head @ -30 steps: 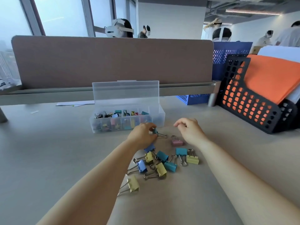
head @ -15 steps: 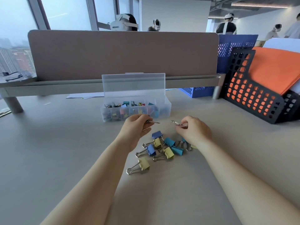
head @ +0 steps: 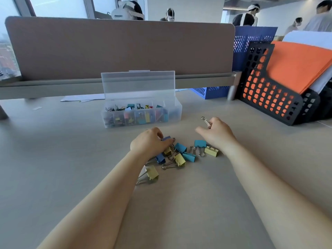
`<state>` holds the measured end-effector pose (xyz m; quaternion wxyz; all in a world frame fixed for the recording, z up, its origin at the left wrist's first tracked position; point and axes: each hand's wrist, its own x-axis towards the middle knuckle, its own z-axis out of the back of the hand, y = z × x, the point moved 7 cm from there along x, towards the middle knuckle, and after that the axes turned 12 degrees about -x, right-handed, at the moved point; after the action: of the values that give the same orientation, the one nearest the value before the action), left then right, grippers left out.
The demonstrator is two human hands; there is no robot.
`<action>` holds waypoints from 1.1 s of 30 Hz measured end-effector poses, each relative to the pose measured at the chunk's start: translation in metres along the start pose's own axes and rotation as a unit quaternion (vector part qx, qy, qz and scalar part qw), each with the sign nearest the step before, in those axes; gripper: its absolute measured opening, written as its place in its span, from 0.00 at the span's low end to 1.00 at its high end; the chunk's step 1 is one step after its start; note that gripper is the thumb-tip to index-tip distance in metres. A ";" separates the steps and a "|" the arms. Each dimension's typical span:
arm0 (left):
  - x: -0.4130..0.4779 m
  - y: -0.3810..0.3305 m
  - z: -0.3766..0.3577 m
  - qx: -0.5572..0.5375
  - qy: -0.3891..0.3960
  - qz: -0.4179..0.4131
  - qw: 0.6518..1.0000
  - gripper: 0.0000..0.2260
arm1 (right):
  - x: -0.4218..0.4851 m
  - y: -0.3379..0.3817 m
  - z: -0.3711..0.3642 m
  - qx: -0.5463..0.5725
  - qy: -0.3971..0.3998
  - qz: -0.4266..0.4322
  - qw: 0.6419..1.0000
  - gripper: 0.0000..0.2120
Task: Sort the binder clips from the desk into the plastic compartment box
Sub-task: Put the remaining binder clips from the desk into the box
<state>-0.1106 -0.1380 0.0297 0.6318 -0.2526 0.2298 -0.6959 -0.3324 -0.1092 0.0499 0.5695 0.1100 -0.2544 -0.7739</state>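
on the table [head: 53, 159] lie nine loose binder clips: four yellow clips [head: 152, 174], three teal clips [head: 189, 157] and two blue clips [head: 160, 158], one of them at the left hand's [head: 149, 142] fingertips. a tenth clip [head: 206, 121] sits in the right hand's [head: 217, 135] grip. farther off is one plastic compartment box [head: 142, 121]; the clips inside are too crowded to count.

Our beige desk [head: 53, 159] carries a clear box [head: 177, 112], loose clips [head: 179, 157] scattered just in front of it, a black rack [head: 269, 97] and blue basket [head: 212, 90] to our right, and papers [head: 82, 97] at the back.
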 end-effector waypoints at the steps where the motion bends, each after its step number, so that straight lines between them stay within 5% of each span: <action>1: 0.000 -0.001 0.000 0.011 -0.004 0.001 1.000 0.21 | -0.002 -0.001 0.002 -0.062 0.000 0.002 0.998 0.18; 6: -0.002 -0.007 -0.005 0.042 0.016 -0.030 0.999 0.17 | -0.009 0.002 -0.008 -0.234 0.034 0.021 0.971 0.27; 12: 0.000 0.000 -0.002 0.005 0.006 -0.029 1.000 0.12 | -0.011 0.023 -0.019 -0.258 0.000 0.073 0.963 0.21; 14: 0.002 0.003 -0.001 -0.006 0.005 -0.021 1.000 0.12 | -0.011 0.026 -0.022 -0.220 -0.017 0.091 0.971 0.18; 18: 0.007 0.008 0.000 -0.048 0.004 -0.017 0.999 0.11 | -0.009 0.029 -0.022 0.026 -0.020 0.098 0.995 0.13; 24: 0.010 0.009 0.002 -0.086 0.017 -0.041 0.995 0.16 | -0.005 0.016 -0.015 0.289 0.057 0.001 0.956 0.13; 28: 0.003 -0.002 -0.003 -0.067 0.103 -0.123 0.985 0.23 | -0.004 -0.007 -0.010 0.255 0.094 -0.062 0.961 0.08; 33: 0.002 -0.002 -0.005 -0.058 0.118 -0.139 0.981 0.20 | -0.004 -0.010 -0.015 0.116 0.156 -0.052 0.980 0.07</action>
<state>-0.1155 -0.1397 0.0269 0.4813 -0.2349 0.3053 -0.7874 -0.3327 -0.1073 0.0310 0.5448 0.3071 -0.2444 -0.7410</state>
